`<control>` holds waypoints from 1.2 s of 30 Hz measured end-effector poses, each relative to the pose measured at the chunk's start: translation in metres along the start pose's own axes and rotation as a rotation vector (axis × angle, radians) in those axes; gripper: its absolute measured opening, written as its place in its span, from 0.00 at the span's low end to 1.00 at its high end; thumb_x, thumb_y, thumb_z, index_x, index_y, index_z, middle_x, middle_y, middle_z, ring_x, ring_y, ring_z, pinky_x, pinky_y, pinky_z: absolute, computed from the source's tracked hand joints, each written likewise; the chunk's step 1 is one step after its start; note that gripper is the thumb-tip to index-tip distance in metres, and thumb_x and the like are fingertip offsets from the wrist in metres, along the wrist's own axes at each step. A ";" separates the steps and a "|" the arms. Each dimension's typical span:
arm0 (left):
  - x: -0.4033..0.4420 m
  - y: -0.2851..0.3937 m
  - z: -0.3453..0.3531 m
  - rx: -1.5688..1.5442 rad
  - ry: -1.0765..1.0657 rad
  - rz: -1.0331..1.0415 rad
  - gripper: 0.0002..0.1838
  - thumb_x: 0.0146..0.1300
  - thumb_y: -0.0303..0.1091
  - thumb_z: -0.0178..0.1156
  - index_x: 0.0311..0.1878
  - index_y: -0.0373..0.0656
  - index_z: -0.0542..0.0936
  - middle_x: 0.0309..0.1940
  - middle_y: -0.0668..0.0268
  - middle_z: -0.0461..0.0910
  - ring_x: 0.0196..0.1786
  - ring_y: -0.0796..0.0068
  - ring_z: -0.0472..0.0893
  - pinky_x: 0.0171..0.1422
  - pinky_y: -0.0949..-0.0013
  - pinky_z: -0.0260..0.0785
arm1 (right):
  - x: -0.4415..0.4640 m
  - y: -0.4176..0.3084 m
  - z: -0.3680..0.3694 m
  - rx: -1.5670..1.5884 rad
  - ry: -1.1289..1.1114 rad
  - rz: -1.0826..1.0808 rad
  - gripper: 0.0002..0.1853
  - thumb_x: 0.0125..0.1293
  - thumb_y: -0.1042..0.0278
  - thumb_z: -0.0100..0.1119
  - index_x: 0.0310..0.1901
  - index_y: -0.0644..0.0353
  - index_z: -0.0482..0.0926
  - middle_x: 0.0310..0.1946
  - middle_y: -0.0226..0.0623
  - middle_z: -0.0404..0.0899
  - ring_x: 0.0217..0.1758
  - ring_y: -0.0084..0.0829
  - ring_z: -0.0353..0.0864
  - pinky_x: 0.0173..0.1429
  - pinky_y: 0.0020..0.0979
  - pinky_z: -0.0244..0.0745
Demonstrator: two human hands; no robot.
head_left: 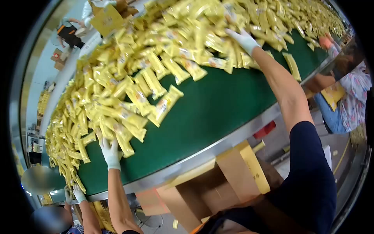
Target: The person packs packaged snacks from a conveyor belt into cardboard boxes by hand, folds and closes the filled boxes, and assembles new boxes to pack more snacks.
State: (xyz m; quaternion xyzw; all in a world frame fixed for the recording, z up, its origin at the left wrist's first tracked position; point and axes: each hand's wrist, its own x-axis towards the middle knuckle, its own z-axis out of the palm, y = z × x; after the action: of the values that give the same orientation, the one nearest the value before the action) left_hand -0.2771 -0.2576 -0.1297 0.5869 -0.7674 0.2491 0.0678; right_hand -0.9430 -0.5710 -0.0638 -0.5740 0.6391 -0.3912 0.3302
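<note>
Many yellow snack packets (165, 104) lie heaped on a green conveyor belt (202, 113). My left hand (111, 153), in a whitish glove, is at the near edge of the heap on the left. Its fingers are apart and touch the packets, with some fingertips partly hidden among them. Farther out to the right, my right hand (244, 41), gloved too, reaches over the heap. Its fingers are stretched out against the packets and hold none that I can see. One single packet (291, 66) lies to the right of my right forearm.
An open cardboard box (210, 191) stands below the belt's metal edge (175, 168) in front of me. Co-workers' gloved hands (74, 193) are at lower left; another person's hand (326, 41) is at far right. A person in dark clothing (70, 33) stands across the belt.
</note>
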 end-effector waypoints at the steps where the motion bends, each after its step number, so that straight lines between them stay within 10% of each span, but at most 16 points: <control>1: 0.017 0.025 -0.015 -0.053 -0.063 -0.049 0.25 0.58 0.39 0.67 0.59 0.44 0.78 0.66 0.47 0.67 0.67 0.46 0.69 0.70 0.53 0.63 | 0.001 0.013 0.019 0.043 -0.149 -0.077 0.56 0.58 0.28 0.59 0.76 0.63 0.53 0.74 0.55 0.59 0.75 0.42 0.62 0.75 0.35 0.58; 2: 0.042 0.060 -0.024 -0.745 0.006 -0.657 0.27 0.57 0.39 0.67 0.60 0.41 0.77 0.66 0.45 0.67 0.65 0.45 0.69 0.71 0.55 0.62 | -0.024 0.004 0.042 -0.115 -0.156 -0.128 0.55 0.58 0.27 0.58 0.76 0.62 0.55 0.73 0.55 0.60 0.75 0.44 0.64 0.75 0.36 0.59; 12: 0.093 0.184 -0.076 -0.726 -0.168 -0.348 0.31 0.56 0.38 0.67 0.65 0.48 0.76 0.70 0.46 0.64 0.70 0.45 0.67 0.73 0.57 0.60 | -0.146 -0.119 0.141 -0.571 -0.726 -0.467 0.40 0.59 0.35 0.52 0.73 0.42 0.64 0.61 0.57 0.75 0.61 0.50 0.78 0.65 0.43 0.72; 17: 0.054 0.193 -0.132 -0.732 -0.206 -0.516 0.35 0.58 0.39 0.65 0.71 0.48 0.70 0.73 0.48 0.61 0.71 0.47 0.66 0.72 0.59 0.64 | -0.175 -0.093 0.066 -0.461 -0.295 -0.774 0.27 0.64 0.45 0.56 0.61 0.49 0.76 0.50 0.43 0.83 0.55 0.43 0.81 0.56 0.41 0.77; 21: 0.054 0.196 -0.126 -0.418 -0.257 -0.489 0.37 0.58 0.40 0.66 0.71 0.45 0.68 0.55 0.52 0.75 0.58 0.48 0.75 0.61 0.54 0.70 | -0.279 -0.067 0.071 -0.526 -0.553 -1.118 0.37 0.57 0.44 0.65 0.69 0.40 0.68 0.60 0.45 0.75 0.69 0.47 0.69 0.70 0.54 0.63; 29: 0.066 0.208 -0.169 -0.888 0.131 -0.557 0.32 0.60 0.23 0.59 0.70 0.37 0.67 0.55 0.53 0.75 0.58 0.57 0.77 0.66 0.59 0.67 | -0.247 -0.028 0.010 -0.737 -0.581 -0.903 0.32 0.53 0.69 0.61 0.64 0.51 0.71 0.61 0.38 0.74 0.68 0.44 0.69 0.67 0.48 0.64; 32: 0.136 0.248 -0.195 -0.835 0.153 -0.203 0.32 0.61 0.23 0.59 0.70 0.37 0.67 0.57 0.53 0.75 0.58 0.57 0.77 0.67 0.60 0.67 | -0.277 -0.035 0.025 -0.555 -0.460 -0.935 0.29 0.52 0.61 0.65 0.58 0.53 0.73 0.52 0.41 0.77 0.60 0.42 0.74 0.61 0.42 0.69; 36: 0.183 0.272 -0.156 -0.671 -0.334 0.152 0.33 0.61 0.37 0.63 0.70 0.49 0.69 0.54 0.57 0.79 0.56 0.53 0.75 0.61 0.59 0.70 | -0.291 -0.027 0.056 -0.566 -0.350 -0.898 0.19 0.53 0.54 0.69 0.42 0.54 0.76 0.34 0.35 0.74 0.44 0.40 0.78 0.49 0.40 0.75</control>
State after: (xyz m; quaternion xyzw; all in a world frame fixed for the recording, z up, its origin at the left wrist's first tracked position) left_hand -0.6157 -0.2931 -0.0043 0.5061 -0.8480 -0.1109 0.1115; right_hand -0.8458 -0.2901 -0.0740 -0.9126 0.3475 -0.2054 0.0654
